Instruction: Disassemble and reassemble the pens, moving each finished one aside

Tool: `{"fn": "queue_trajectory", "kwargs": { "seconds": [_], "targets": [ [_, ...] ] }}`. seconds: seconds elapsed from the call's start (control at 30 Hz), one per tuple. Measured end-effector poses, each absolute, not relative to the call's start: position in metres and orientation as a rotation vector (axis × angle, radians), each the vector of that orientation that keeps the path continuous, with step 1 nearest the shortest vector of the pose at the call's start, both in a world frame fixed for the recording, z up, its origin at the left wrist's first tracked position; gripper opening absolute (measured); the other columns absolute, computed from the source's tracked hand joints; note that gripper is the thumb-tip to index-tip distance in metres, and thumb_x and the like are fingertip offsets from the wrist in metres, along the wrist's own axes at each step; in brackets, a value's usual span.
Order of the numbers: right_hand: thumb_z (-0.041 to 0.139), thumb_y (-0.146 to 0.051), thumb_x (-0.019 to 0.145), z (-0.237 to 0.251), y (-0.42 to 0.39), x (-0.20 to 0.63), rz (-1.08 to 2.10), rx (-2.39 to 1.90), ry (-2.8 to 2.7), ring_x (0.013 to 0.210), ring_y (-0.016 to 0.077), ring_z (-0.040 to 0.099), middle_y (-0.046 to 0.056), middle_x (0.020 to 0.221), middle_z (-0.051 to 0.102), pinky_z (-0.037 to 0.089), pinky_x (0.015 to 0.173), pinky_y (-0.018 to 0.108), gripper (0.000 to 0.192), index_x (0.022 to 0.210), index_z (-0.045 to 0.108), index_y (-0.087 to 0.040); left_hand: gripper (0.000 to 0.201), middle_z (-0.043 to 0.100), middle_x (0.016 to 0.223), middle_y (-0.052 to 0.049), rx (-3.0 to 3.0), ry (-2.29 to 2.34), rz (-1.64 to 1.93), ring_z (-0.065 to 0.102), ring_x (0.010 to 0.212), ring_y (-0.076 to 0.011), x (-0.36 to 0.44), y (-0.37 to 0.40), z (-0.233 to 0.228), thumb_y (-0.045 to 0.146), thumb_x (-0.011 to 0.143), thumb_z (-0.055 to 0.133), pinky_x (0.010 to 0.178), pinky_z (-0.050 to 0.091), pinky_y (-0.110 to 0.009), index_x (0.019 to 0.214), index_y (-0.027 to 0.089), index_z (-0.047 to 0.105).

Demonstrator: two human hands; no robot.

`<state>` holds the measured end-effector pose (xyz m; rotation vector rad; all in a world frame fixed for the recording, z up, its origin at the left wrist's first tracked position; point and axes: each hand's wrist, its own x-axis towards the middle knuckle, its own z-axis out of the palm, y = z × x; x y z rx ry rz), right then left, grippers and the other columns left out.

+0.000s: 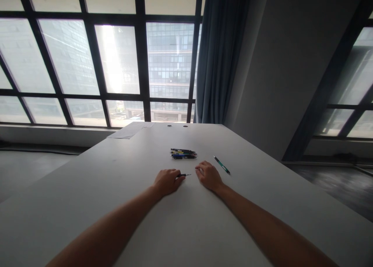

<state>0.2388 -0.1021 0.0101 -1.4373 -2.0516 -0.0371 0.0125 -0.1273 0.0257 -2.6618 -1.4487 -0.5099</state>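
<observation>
My left hand (pixel 168 181) is closed round a dark pen (pixel 181 175), which points right across the white table. A thin tip sticks out of the pen's right end. Just to the right of that tip, my right hand (pixel 209 176) rests low over the table, thumb and forefinger drawn together. Something small may be between them, but I cannot make it out. A green and black pen (pixel 222 165) lies slanted beyond the right hand. Farther back, several pens (pixel 183 154) lie side by side in a bunch, dark with blue and yellow parts.
The long white table (pixel 140 228) stretches toward a large window (pixel 170 61) with dark frames. White paper sheets (pixel 128 131) lie at its far left edge. Two round holes show at the far end. A blue curtain (pixel 217 57) hangs behind, beside a wide pillar (pixel 274 76).
</observation>
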Motion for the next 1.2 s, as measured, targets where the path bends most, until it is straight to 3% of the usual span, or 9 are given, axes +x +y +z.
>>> {"fn": "queue_trajectory", "kwargs": {
  "seconds": [0.17, 0.5, 1.2],
  "targets": [
    [0.055, -0.024, 0.086, 0.0109, -0.1029, 0.2378, -0.043, -1.488, -2.086, 0.094, 0.0205, 0.057, 0.008, 0.098, 0.066, 0.040, 0.085, 0.030, 0.018, 0.087, 0.072, -0.018, 0.044, 0.070, 0.089, -0.006, -2.661, -1.477, -0.506, 0.065, 0.075, -0.0190, 0.0131, -0.1271, 0.0261, 0.051, 0.095, 0.032, 0.064, 0.043, -0.027, 0.091, 0.021, 0.064],
    [0.055, -0.027, 0.086, 0.0099, -0.1016, 0.2380, -0.022, -1.600, -2.083, 0.101, 0.0198, 0.054, 0.008, 0.106, 0.064, 0.037, 0.092, 0.028, 0.021, 0.096, 0.071, -0.017, 0.042, 0.070, 0.088, -0.006, -2.657, -1.471, -0.501, 0.065, 0.076, -0.0193, 0.0135, -0.1283, 0.0263, 0.050, 0.095, 0.034, 0.065, 0.043, -0.027, 0.091, 0.021, 0.063],
    [0.053, -0.026, 0.088, 0.0097, -0.1025, 0.2383, -0.056, -1.584, -2.121, 0.098, 0.0203, 0.052, 0.008, 0.104, 0.064, 0.036, 0.088, 0.030, 0.020, 0.095, 0.069, -0.017, 0.042, 0.071, 0.088, -0.005, -2.669, -1.462, -0.500, 0.065, 0.074, -0.0191, 0.0127, -0.1269, 0.0251, 0.049, 0.096, 0.033, 0.063, 0.042, -0.027, 0.092, 0.021, 0.063]
  ]
}}
